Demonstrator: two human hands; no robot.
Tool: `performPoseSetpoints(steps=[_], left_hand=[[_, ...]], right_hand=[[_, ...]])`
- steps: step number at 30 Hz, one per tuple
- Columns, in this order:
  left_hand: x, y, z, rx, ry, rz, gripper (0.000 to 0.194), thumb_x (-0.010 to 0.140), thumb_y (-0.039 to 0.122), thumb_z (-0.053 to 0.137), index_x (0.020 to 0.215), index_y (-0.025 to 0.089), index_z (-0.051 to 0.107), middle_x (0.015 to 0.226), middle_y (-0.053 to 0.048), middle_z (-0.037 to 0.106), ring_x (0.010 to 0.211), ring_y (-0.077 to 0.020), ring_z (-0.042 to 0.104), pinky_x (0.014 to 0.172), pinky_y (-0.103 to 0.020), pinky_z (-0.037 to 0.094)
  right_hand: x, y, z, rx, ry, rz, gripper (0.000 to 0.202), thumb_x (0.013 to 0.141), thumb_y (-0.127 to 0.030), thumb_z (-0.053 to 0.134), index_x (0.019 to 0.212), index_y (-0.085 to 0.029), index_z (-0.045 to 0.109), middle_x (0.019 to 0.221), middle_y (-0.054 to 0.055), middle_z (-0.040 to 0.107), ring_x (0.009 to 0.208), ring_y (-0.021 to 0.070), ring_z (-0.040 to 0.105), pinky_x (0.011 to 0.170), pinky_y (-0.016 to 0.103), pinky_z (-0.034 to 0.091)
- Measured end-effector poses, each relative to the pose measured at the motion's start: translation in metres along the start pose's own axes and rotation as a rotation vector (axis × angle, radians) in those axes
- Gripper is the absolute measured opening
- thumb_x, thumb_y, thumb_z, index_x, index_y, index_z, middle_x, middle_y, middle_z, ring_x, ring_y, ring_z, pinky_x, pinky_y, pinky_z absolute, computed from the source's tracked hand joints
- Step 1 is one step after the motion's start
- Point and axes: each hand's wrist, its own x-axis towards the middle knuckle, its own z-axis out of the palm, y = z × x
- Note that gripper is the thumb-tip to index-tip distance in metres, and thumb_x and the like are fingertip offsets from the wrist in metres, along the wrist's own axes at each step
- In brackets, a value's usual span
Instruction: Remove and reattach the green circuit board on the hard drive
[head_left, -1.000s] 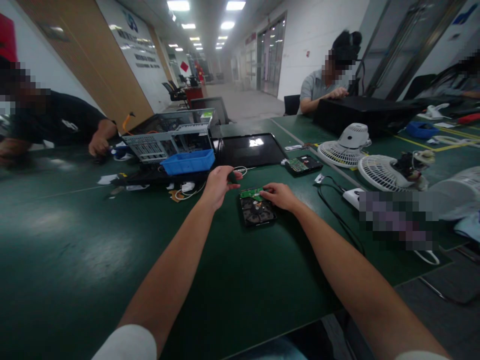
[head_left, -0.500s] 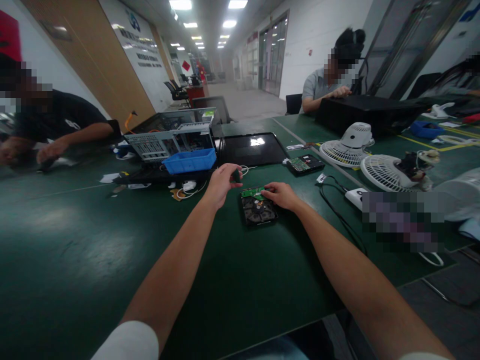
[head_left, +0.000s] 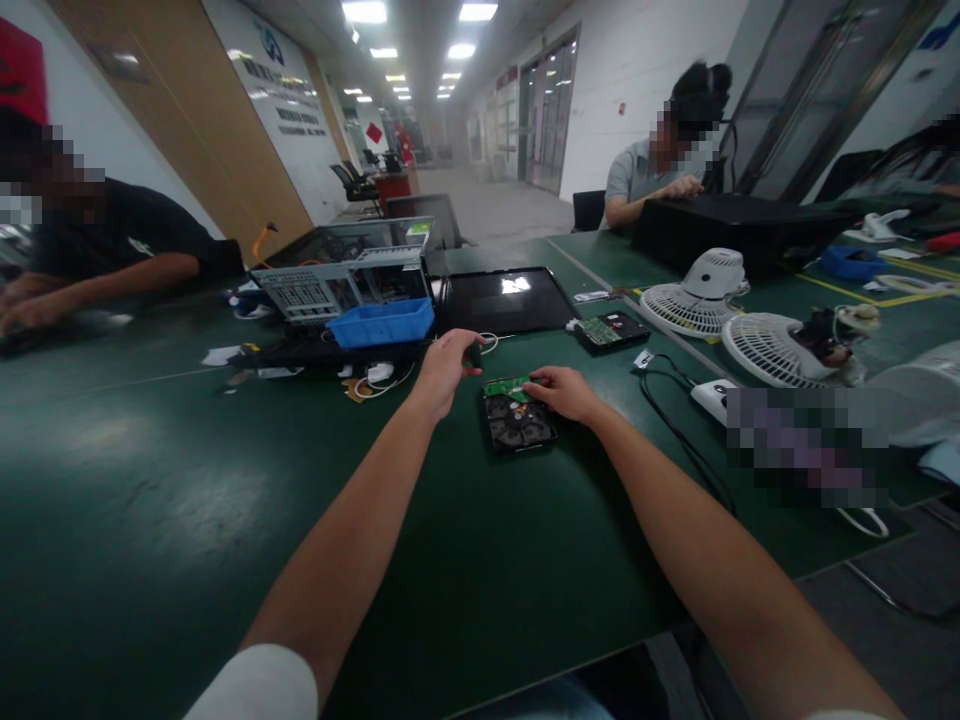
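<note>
Black rectangular hard drive (head_left: 521,428) lies flat on a green tabletop (head_left: 450,580) between a worker's two bare hands, its green circuit board (head_left: 506,388) at the far end. Fingertips of the right hand (head_left: 564,390) touch that board near its right edge; whether they pinch or merely rest cannot be told. Just beyond the drive's far left corner, the left hand (head_left: 442,372) is raised, thumb and fingers curved toward each other; a dark patch between them may be a small object or simply the tabletop. Steady work here would seem to call for the drive kept flat and braced by its casing edges, with only light pressure on the board. Farther out sit a second black hard drive (head_left: 611,331), a glossy black flat panel (head_left: 510,300), and a blue plastic tray (head_left: 382,323) before an open silver metal computer case (head_left: 306,297). White plastic fan parts (head_left: 679,308) line the right, and a person in a grey shirt (head_left: 634,178) leans over a large black box (head_left: 742,228).
</note>
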Motion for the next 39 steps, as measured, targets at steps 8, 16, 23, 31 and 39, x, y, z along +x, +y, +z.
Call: performPoseSetpoints(steps=[8,16,23,31,39], left_hand=[[-0.001,0.001,0.000,-0.056,-0.034,-0.056,0.029,0.080,0.041,0.063,0.094,0.017,0.070,0.091,-0.009,0.071,0.081,-0.0209,0.066,0.055,-0.026,0.050],[-0.002,-0.002,0.002,0.002,-0.044,-0.001,0.030,0.086,0.044,0.062,0.096,0.017,0.070,0.095,-0.010,0.073,0.086,-0.0214,0.068,0.057,-0.026,0.052],[0.000,-0.001,-0.003,0.101,-0.071,0.063,0.036,0.085,0.053,0.072,0.094,0.019,0.070,0.096,-0.009,0.073,0.090,-0.0209,0.067,0.058,-0.024,0.051],[0.002,-0.003,-0.012,0.173,-0.160,0.111,0.031,0.082,0.036,0.077,0.105,0.020,0.064,0.100,-0.006,0.073,0.092,-0.0200,0.068,0.065,-0.026,0.053],[0.003,-0.006,-0.012,0.193,-0.200,0.162,0.027,0.083,0.033,0.074,0.105,0.020,0.064,0.099,-0.006,0.072,0.090,-0.0185,0.068,0.073,-0.028,0.053]], right_hand=[[0.000,0.000,0.000,-0.004,0.004,-0.008,0.040,0.092,-0.049,0.069,0.119,-0.020,0.076,0.095,0.006,0.079,0.072,0.0162,0.070,0.071,0.025,0.052],[0.001,0.003,0.002,0.003,0.001,-0.013,0.041,0.093,-0.049,0.069,0.119,-0.019,0.075,0.093,0.005,0.079,0.068,0.0148,0.069,0.066,0.023,0.050],[0.002,0.004,0.002,-0.001,0.006,-0.023,0.041,0.093,-0.050,0.068,0.118,-0.019,0.076,0.095,0.006,0.079,0.068,0.0150,0.069,0.067,0.024,0.051],[0.001,0.002,0.001,0.007,0.008,-0.008,0.041,0.092,-0.050,0.068,0.118,-0.019,0.076,0.094,0.005,0.079,0.069,0.0156,0.069,0.068,0.024,0.051],[0.001,0.002,0.000,0.021,-0.007,-0.010,0.041,0.093,-0.051,0.067,0.118,-0.020,0.076,0.093,0.005,0.078,0.067,0.0147,0.068,0.066,0.024,0.050]])
